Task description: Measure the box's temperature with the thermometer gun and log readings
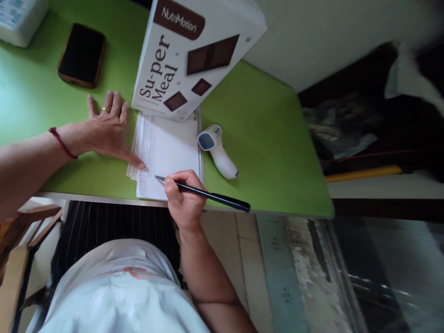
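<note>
Red wrist cord (62, 142), gold ring (106, 109), white top (118, 291).

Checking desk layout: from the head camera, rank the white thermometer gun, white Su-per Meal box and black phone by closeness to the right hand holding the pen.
1. White thermometer gun, just right of the right hand.
2. White Su-per Meal box, behind the paper.
3. Black phone, far left.

ahead of right hand (183, 196): box (187, 55) stands on the paper's far edge, blocks forward reach | right of it: thermometer (218, 149) lies just beside the paper, then open green desk (274, 138) to the edge | ahead of left hand (106, 127): phone (82, 54) near, bare desk between
</note>
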`<state>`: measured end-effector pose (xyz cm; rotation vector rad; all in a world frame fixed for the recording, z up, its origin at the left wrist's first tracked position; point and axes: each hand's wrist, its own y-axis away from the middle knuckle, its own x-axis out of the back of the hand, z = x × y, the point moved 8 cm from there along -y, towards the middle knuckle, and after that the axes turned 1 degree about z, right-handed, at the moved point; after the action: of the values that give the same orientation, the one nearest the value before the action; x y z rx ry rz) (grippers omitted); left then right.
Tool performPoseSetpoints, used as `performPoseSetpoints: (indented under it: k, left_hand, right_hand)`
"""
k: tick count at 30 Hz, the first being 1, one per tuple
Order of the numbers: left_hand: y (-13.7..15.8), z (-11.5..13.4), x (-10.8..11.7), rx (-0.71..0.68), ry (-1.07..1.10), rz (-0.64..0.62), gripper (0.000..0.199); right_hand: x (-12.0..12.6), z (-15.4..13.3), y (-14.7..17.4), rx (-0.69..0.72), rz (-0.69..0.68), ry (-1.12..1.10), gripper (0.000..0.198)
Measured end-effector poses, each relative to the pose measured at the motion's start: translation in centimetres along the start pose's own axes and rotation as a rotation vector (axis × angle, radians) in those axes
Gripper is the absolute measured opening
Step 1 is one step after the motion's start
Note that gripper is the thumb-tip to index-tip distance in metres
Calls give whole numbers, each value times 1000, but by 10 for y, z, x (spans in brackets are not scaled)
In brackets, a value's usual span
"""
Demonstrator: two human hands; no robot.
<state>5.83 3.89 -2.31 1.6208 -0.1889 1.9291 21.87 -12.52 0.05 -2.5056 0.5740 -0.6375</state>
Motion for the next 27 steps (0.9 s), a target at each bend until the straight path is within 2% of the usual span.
performPoseSetpoints:
  k: [17,22,27]
  left_hand:
    - [6,2,5,-21,1,50,182]
    - [7,3,6,-20,-14,49,177]
    - [7,3,6,-21,-9,54,181]
  right_hand:
    - [-2,3,0,-43,-41,86,20]
    - [1,2,0,-29,8,51,19]
    - [-2,2,1,-36,-19,28,17]
